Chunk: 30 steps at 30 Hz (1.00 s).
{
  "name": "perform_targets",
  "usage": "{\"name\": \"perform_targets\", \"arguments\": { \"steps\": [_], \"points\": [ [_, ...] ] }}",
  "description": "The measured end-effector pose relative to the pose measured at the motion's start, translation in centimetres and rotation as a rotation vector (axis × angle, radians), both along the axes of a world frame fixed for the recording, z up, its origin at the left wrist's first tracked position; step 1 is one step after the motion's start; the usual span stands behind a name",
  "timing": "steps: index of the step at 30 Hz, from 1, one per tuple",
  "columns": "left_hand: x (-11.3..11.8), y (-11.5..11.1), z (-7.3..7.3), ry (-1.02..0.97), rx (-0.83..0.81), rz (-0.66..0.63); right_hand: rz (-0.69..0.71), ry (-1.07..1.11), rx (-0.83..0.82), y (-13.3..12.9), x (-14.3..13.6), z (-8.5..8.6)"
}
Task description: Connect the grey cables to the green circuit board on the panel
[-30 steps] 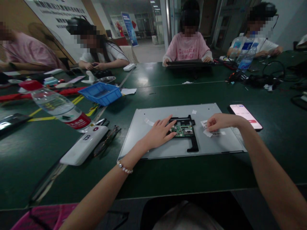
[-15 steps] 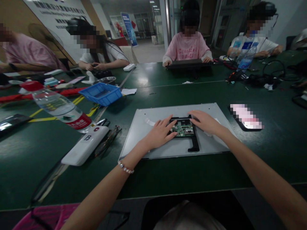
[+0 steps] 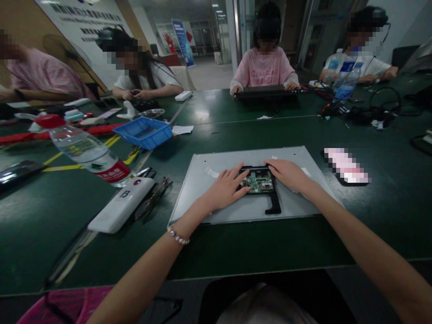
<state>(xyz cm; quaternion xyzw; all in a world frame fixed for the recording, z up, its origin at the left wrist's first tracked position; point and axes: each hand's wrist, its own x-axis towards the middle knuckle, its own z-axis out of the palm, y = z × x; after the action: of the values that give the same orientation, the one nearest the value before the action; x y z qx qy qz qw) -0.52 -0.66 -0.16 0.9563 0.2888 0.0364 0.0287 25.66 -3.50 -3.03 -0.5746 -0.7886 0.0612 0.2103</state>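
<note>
A green circuit board (image 3: 258, 182) sits inside a black frame (image 3: 275, 202) on a grey-white flat panel (image 3: 229, 217). My left hand (image 3: 227, 189) rests with fingers spread over the left side of the board and frame. At the frame's upper right corner, the fingertips of my right hand (image 3: 286, 173) touch it; those fingers lie close together but stretched out, the palm above the panel. The frame has a leg reaching down toward the panel's near edge. Pieces of whitish tape stick to the panel.
Left of the panel are a white power bank (image 3: 121, 204), glasses (image 3: 153, 198), a water bottle (image 3: 91, 153) and a blue tray (image 3: 145, 132). A phone (image 3: 346, 166) lies to the right. Several people sit across the green table (image 3: 209, 112).
My right hand has shifted slightly left and down along the frame's top corner. The left hand keeps its place on the board. The whole view has moved slightly.
</note>
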Motion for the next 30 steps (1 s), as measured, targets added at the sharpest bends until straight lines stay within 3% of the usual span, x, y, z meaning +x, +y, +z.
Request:
{"name": "perform_targets", "arguments": {
  "steps": [17,30],
  "points": [
    [0.1,0.0,0.0,0.032,0.002,0.001,-0.011,-0.025,0.01,0.0,0.1,0.2],
    [-0.1,0.1,-0.3,0.013,0.008,0.006,-0.068,0.084,0.096,0.6,2.2,0.0]
  ]
}}
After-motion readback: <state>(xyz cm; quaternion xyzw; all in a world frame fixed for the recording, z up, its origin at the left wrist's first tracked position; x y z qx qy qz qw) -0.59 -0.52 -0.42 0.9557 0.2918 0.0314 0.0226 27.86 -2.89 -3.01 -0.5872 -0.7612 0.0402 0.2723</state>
